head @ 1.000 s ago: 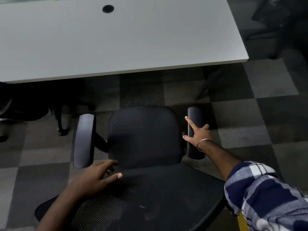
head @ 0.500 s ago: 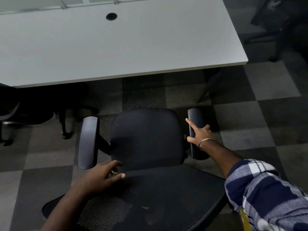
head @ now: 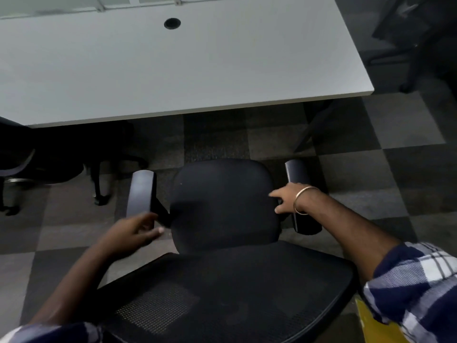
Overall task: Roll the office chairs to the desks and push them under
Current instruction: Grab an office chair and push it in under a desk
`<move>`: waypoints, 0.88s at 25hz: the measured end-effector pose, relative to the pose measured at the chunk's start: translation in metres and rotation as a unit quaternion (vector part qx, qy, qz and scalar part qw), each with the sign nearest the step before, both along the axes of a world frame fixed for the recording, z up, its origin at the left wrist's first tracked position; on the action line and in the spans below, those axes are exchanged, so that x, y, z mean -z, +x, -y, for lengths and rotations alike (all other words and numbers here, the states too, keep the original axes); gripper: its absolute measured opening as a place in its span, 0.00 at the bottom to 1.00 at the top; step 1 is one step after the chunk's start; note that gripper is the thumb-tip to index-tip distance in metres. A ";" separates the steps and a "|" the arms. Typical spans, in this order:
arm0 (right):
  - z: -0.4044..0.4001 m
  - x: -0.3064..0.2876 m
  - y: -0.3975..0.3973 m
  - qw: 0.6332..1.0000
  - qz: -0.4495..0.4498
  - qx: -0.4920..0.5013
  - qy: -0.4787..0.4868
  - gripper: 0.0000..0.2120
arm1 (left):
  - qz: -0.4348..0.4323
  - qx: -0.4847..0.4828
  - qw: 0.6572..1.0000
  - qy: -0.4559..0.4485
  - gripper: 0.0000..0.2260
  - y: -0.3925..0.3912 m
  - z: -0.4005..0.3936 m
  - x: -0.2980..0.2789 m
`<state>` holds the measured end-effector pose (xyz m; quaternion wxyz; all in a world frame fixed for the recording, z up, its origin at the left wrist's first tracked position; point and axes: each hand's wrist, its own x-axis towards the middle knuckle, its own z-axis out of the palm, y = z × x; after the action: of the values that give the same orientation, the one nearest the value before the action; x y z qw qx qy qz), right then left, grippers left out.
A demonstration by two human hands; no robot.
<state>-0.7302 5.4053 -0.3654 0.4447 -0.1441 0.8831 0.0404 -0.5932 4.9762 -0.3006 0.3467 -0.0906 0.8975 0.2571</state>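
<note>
Both hands have left the office chair [head: 225, 204], left hand [head: 128, 233] and right hand [head: 289, 198] loosely open; regrip its backrest squarely facing the desk [head: 173, 70].

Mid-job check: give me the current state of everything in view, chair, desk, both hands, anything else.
Office chair: short of the desk, not pushed under.
Desk: top bare except a cable hole.
Left hand: blurred, beside the left armrest, holding nothing.
Right hand: fingers straight at the seat's right edge.
Second chair: partly under the desk.
</note>
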 end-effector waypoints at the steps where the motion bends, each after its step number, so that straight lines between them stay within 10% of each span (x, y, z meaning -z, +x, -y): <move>1: 0.019 -0.012 0.003 0.999 0.030 -0.022 -0.038 0.33 | -0.023 -0.027 0.999 -0.032 0.25 -0.005 0.020 0.011; 5: 0.089 -0.054 0.031 0.988 0.068 -0.085 -0.113 0.34 | 0.047 -0.138 0.985 -0.097 0.39 -0.010 0.076 0.066; 12: 0.161 -0.112 0.117 0.977 0.020 -0.061 -0.203 0.34 | 0.062 -0.284 0.956 0.043 0.46 0.004 0.080 0.128; 22: 0.178 -0.107 0.169 0.984 -0.007 0.020 -0.179 0.34 | 0.022 -0.182 0.983 -0.010 0.39 0.000 0.097 0.130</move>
<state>-0.5611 5.2275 -0.2579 0.4063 -0.2028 0.8820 -0.1260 -0.5931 4.8791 -0.4306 0.3134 -0.2613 0.8606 0.3047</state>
